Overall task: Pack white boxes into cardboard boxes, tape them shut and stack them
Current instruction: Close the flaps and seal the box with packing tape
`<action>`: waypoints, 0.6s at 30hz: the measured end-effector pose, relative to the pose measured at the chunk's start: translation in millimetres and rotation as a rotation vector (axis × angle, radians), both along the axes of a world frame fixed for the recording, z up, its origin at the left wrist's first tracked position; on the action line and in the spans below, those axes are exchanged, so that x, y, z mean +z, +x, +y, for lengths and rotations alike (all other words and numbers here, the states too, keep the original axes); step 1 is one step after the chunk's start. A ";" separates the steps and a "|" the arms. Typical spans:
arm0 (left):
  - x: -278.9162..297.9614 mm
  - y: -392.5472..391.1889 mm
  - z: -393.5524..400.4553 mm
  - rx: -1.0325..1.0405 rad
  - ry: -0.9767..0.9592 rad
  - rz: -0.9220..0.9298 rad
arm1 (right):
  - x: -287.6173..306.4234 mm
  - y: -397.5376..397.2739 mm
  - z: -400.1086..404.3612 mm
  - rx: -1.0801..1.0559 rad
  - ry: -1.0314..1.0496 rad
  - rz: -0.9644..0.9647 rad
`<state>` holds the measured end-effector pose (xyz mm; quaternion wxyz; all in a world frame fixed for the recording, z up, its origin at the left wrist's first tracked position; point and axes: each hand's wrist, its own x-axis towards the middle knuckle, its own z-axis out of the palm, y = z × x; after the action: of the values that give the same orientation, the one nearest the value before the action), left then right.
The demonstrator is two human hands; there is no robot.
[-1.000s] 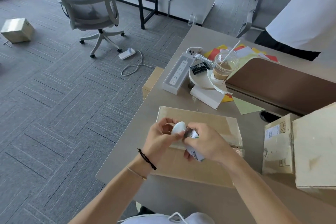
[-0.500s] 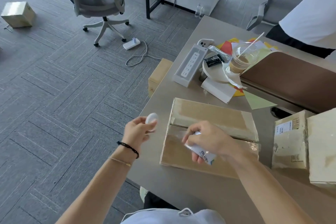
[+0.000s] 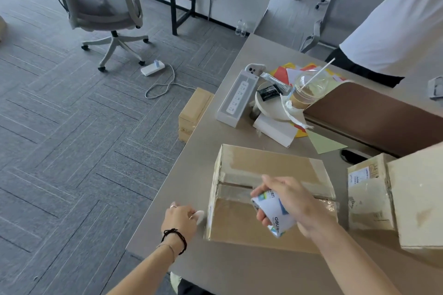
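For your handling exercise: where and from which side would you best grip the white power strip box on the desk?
Grip the power strip box across its narrow width near the middle, coming from above. It lies flat, long and slim, with its left side free toward the desk edge. The plate crowds its right side, so probably keep the fingers shallow there.

I am seeing an office chair (image 3: pixel 100 5) standing on the grey carpet (image 3: pixel 60 139), with a white power adapter (image 3: pixel 152 68) and its looped cable lying near its wheels. On the table (image 3: pixel 191 175) a boxed power strip (image 3: pixel 236 98) is lying beside an iced coffee cup (image 3: pixel 305 93) with a straw. A person in a white shirt (image 3: pixel 395 21) is standing at the far side.
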<state>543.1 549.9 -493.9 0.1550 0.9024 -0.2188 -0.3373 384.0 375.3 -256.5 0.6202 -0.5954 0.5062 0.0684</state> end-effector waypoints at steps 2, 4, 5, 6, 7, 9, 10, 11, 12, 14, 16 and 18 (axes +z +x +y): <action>9.3 -0.2 -5.4 -0.176 0.130 -0.098 | -1.8 -5.0 -1.3 0.012 -0.002 -0.008; 31.6 1.1 -15.5 -0.268 0.196 -0.164 | -3.6 -9.8 -2.7 0.027 -0.003 -0.012; 46.7 2.0 -21.1 -0.263 0.168 -0.191 | -3.4 -11.5 -3.5 0.033 -0.004 -0.016; 60.7 4.6 -26.5 -0.234 0.109 -0.222 | -5.1 -13.9 -5.4 0.042 0.000 -0.025; 74.3 7.5 -31.9 -0.165 -0.027 -0.272 | -6.1 -15.3 -6.9 0.048 0.005 -0.035; 112.5 3.3 -45.9 0.008 -0.429 -0.309 | -7.6 -17.5 -9.1 0.063 0.003 -0.062; 137.2 -6.3 -53.5 0.020 -0.586 -0.281 | -9.1 -18.5 -9.5 0.068 -0.007 -0.085; 161.4 -18.6 -61.0 -0.052 -0.665 -0.228 | -11.3 -19.5 -10.1 0.077 -0.029 -0.117; 181.1 -32.3 -68.2 -0.148 -0.693 -0.145 | -13.4 -19.5 -10.9 0.091 -0.054 -0.149; 207.6 -57.8 -79.2 -0.273 -0.653 0.032 | -12.5 -21.2 -11.8 0.097 -0.046 -0.205; 214.3 -71.6 -86.9 -0.297 -0.635 -0.009 | -11.6 -24.2 -15.1 0.077 0.008 -0.240; 212.0 -77.8 -90.7 -0.217 -0.631 -0.099 | -11.3 -28.7 -18.2 0.067 0.042 -0.264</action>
<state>465.3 459.2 -281.9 0.3792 0.7966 -0.4144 -0.2234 355.3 357.1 -267.8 0.6910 -0.6027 0.3985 0.0206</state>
